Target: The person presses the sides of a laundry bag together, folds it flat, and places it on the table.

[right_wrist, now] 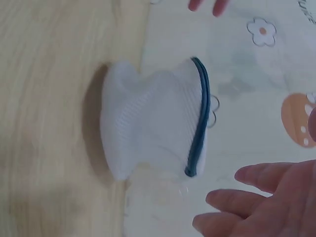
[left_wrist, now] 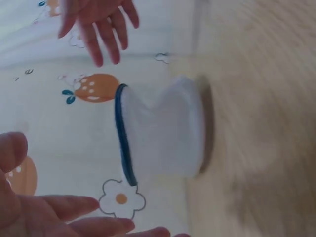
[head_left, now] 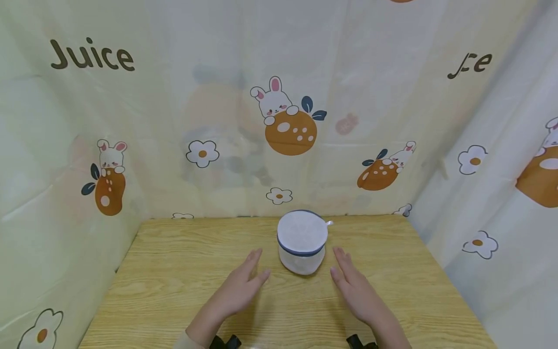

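Observation:
A small white mesh laundry bag [head_left: 302, 237], round and drum-shaped with a dark blue trim round its top edge, stands on the wooden table. Its soft side wall is dented inward in both wrist views. A small pale tab [head_left: 329, 223] sticks out at its upper right. My left hand [head_left: 240, 286] is at the near left of the bag, fingers extended and apart from it. On the near right, my right hand [head_left: 356, 287] mirrors it, its fingers also extended and holding nothing. Both palms face inward towards the bag.
The wooden table [head_left: 183, 261] reaches back to a pale curtain [head_left: 165, 111] printed with rabbits, oranges and flowers. More of this curtain hangs along the left and right sides. Black wrist straps [head_left: 225, 342] show at the bottom edge.

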Demonstrator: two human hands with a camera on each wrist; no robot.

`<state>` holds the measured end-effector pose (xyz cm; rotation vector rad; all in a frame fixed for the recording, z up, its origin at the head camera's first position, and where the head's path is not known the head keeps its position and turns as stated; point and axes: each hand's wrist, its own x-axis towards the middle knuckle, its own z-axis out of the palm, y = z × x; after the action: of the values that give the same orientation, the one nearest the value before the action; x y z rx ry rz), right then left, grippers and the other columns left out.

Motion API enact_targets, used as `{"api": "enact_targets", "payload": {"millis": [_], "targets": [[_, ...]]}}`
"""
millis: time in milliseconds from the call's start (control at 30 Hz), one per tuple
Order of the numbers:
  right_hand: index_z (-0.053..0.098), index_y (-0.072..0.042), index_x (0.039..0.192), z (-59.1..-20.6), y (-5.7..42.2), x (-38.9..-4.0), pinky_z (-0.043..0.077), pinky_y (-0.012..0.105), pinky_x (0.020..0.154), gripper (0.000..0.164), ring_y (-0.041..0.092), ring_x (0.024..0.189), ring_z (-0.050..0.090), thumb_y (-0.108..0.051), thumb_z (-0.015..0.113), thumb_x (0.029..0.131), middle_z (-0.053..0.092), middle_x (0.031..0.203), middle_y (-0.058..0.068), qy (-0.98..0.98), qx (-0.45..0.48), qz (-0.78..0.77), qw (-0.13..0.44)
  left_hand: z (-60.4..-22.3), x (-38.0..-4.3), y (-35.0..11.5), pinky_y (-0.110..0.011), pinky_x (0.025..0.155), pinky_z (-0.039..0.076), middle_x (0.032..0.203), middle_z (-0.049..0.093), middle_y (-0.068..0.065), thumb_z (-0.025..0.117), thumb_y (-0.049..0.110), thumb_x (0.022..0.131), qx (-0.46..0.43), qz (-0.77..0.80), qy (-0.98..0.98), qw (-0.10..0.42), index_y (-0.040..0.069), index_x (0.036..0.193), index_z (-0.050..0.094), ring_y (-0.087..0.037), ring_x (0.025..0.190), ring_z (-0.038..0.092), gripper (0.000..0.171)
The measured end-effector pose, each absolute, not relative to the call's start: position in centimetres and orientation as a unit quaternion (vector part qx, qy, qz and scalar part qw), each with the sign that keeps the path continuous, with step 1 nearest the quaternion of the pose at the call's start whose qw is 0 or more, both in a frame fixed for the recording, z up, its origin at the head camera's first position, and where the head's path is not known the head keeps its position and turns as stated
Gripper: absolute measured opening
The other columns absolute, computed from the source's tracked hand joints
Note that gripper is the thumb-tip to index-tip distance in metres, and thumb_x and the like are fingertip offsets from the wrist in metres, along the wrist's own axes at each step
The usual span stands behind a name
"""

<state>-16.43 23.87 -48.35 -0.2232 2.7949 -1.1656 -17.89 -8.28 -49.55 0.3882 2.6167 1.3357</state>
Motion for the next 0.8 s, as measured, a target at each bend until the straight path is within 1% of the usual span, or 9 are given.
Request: {"api": "enact_targets", "payload": {"millis": [100, 167, 267, 433, 467, 533, 600, 667, 800], "targets": [[0.016, -0.011, 0.174, -47.8, 24.5, -17.1, 0.012, 0.071, 0.131, 0.073, 0.047, 0.166, 0.009, -0.055, 0.027, 0.116, 0.015, 0.181, 0.017, 0.91, -0.077, -0.405, 0.041, -48.9, -18.8, -8.4, -0.069, 0.126, 0.032, 0.174, 0.035, -0.017, 0.044, 0.063, 0.11, 0.107, 0.49, 0.859, 0.104, 0.017, 0.171, 0.032, -0.046, 0.159, 0.037, 0.077], [0.018, -0.011, 0.173, -47.5, 24.9, -17.5, 0.015, 0.07, 0.131, 0.072, 0.047, 0.166, 0.014, -0.054, 0.028, 0.117, 0.018, 0.18, 0.018, 0.904, -0.076, -0.419, 0.037, -48.5, -19.6, -8.5, -0.071, 0.123, 0.036, 0.172, 0.04, -0.019, 0.045, 0.06, 0.111, 0.095, 0.518, 0.844, 0.107, 0.016, 0.169, 0.036, -0.049, 0.156, 0.042, 0.074], [0.021, -0.007, 0.172, -47.2, 25.3, -18.4, 0.019, 0.068, 0.131, 0.071, 0.046, 0.165, 0.018, -0.051, 0.027, 0.118, 0.021, 0.179, 0.02, 0.889, -0.082, -0.45, 0.031, -48.2, -20.8, -8.5, -0.07, 0.121, 0.04, 0.171, 0.041, -0.021, 0.045, 0.057, 0.112, 0.084, 0.565, 0.813, 0.113, 0.01, 0.167, 0.039, -0.05, 0.152, 0.046, 0.073], [0.021, 0.003, 0.17, -47.1, 25.9, -20.4, 0.038, 0.065, 0.122, 0.067, 0.05, 0.162, 0.025, -0.042, 0.024, 0.12, 0.026, 0.176, 0.028, 0.851, -0.101, -0.514, 0.034, -47.6, -23.0, -8.4, -0.064, 0.118, 0.047, 0.168, 0.041, -0.029, 0.048, 0.051, 0.113, 0.045, 0.642, 0.751, 0.146, -0.003, 0.163, 0.04, -0.053, 0.149, 0.049, 0.074], [0.021, 0.003, 0.17, -47.1, 26.0, -20.8, 0.042, 0.064, 0.12, 0.067, 0.051, 0.161, 0.027, -0.042, 0.023, 0.12, 0.026, 0.175, 0.028, 0.843, -0.099, -0.527, 0.04, -47.5, -23.5, -8.4, -0.063, 0.118, 0.048, 0.168, 0.04, -0.03, 0.05, 0.05, 0.112, 0.033, 0.654, 0.74, 0.154, -0.004, 0.162, 0.04, -0.053, 0.149, 0.049, 0.075], [0.021, 0.002, 0.17, -46.9, 26.2, -21.5, 0.045, 0.062, 0.118, 0.069, 0.05, 0.16, 0.031, -0.045, 0.023, 0.119, 0.028, 0.175, 0.028, 0.826, -0.088, -0.554, 0.05, -47.3, -24.5, -8.2, -0.062, 0.118, 0.048, 0.168, 0.039, -0.033, 0.052, 0.045, 0.112, 0.008, 0.678, 0.716, 0.168, -0.007, 0.161, 0.039, -0.053, 0.149, 0.048, 0.073], [0.022, 0.001, 0.17, -46.8, 26.3, -22.2, 0.048, 0.058, 0.118, 0.071, 0.049, 0.159, 0.034, -0.048, 0.024, 0.118, 0.031, 0.174, 0.028, 0.81, -0.068, -0.579, 0.057, -47.3, -25.5, -8.0, -0.06, 0.118, 0.048, 0.167, 0.04, -0.033, 0.052, 0.044, 0.112, -0.011, 0.688, 0.703, 0.178, -0.006, 0.161, 0.039, -0.052, 0.149, 0.049, 0.072], [0.025, -0.002, 0.17, -46.6, 26.3, -22.9, 0.052, 0.053, 0.116, 0.072, 0.048, 0.158, 0.039, -0.051, 0.027, 0.118, 0.034, 0.173, 0.026, 0.796, -0.042, -0.601, 0.061, -47.3, -26.4, -7.7, -0.059, 0.118, 0.049, 0.167, 0.041, -0.032, 0.054, 0.044, 0.111, -0.023, 0.695, 0.694, 0.186, -0.004, 0.161, 0.04, -0.051, 0.149, 0.05, 0.071], [0.031, -0.005, 0.168, -46.3, 26.1, -24.3, 0.056, 0.045, 0.113, 0.071, 0.044, 0.154, 0.047, -0.052, 0.036, 0.116, 0.042, 0.169, 0.024, 0.776, 0.02, -0.627, 0.061, -47.3, -28.1, -7.2, -0.056, 0.117, 0.052, 0.164, 0.046, -0.03, 0.058, 0.043, 0.11, -0.045, 0.698, 0.687, 0.2, -0.002, 0.161, 0.043, -0.048, 0.146, 0.054, 0.069]]}}
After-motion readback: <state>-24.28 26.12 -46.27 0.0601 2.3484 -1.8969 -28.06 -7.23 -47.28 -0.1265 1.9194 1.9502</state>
